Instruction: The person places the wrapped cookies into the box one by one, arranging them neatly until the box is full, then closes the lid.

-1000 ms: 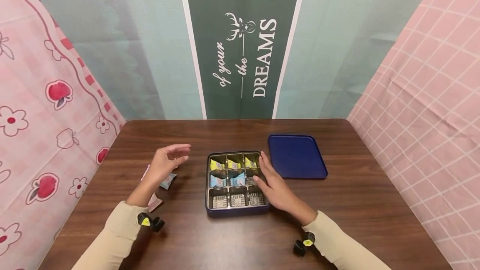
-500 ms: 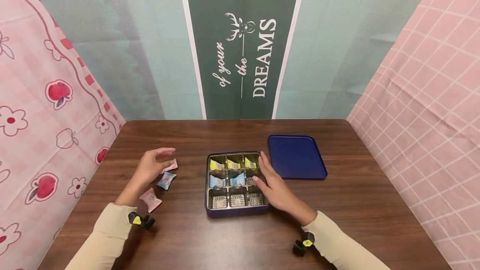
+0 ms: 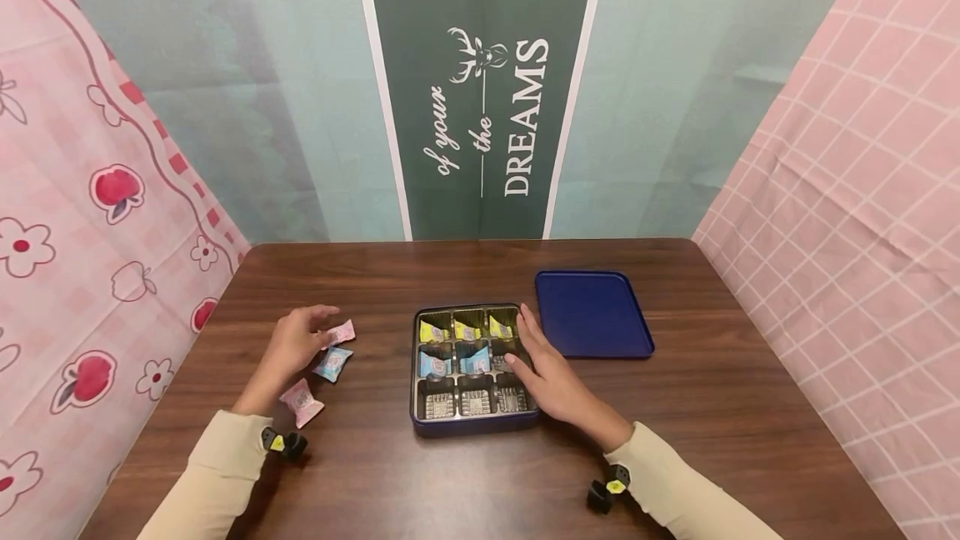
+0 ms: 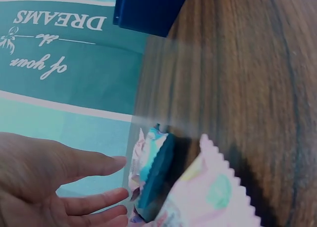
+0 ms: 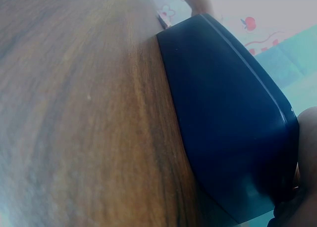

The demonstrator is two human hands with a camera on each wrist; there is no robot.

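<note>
My left hand [image 3: 292, 344] is at the far pink wrapped candy [image 3: 342, 332], fingertips right at its left end. In the left wrist view the fingers look extended, with thumb and fingers apart. A blue wrapped candy [image 3: 333, 364] lies just nearer, and another pink candy [image 3: 302, 402] lies beside the wrist. My right hand [image 3: 555, 377] rests along the right side of a dark blue box [image 3: 476, 424], fingers straight, thumb over the rim. The box's divided tray has yellow candies [image 3: 467, 330] across its back row and two blue candies [image 3: 474, 361] in the middle row.
A blue square lid [image 3: 592, 313] lies on the wooden table [image 3: 480, 490] behind and right of the box. The tray's front row and middle-right compartment show bare patterned bottoms. Printed cloths [image 3: 300, 107] hang around the table's back and sides.
My left hand has moved left from above the candies, uncovering them, and has then lowered to the far pink candy. My right hand stays on the box.
</note>
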